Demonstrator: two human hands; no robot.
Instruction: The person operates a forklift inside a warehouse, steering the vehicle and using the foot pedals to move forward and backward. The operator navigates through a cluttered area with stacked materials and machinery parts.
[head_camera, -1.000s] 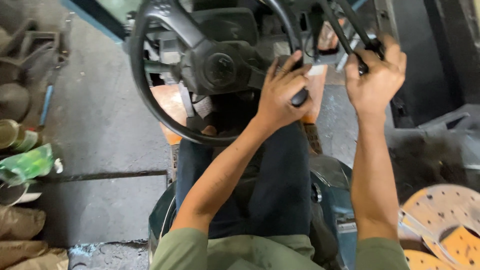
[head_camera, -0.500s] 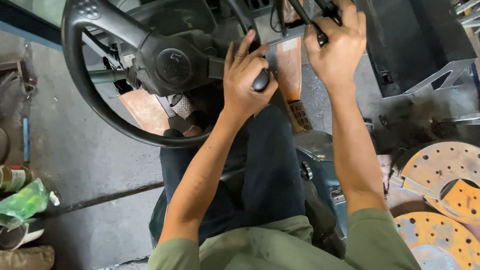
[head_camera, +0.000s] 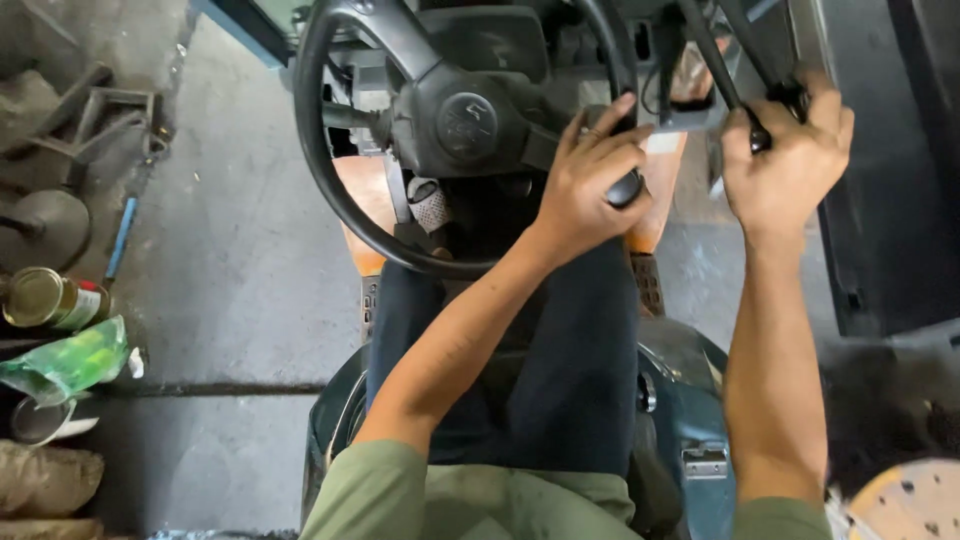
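- Seated; my 2 legs in dark trousers (head_camera: 560, 380) fill the near centre, green sleeves at the near edge, teal seat base (head_camera: 690, 400) to the right.
- Near left on the concrete floor (head_camera: 230, 270): a green bag (head_camera: 65, 360) and a tin can (head_camera: 45, 297), well apart from me.
- My left hand (head_camera: 590, 185) lies further out, wrapped over the right side of the black steering wheel (head_camera: 460, 120) and closed on its black spinner knob (head_camera: 626, 188); fingers curled, thumb low.
- My right hand (head_camera: 785, 165) is just right of the left, about as far out, fist closed on a black lever knob (head_camera: 760, 138).
- Lever (head_camera: 715, 60) long axis runs from my fist up and away to the far left; a second lever lies just beside it.
- Key relation: both controls sit directly under the hands, already gripped. The left hand is nearer the wheel hub (head_camera: 467, 120); the right is off the wheel.
- Wheel: dark, matte, worn, tilted toward me.
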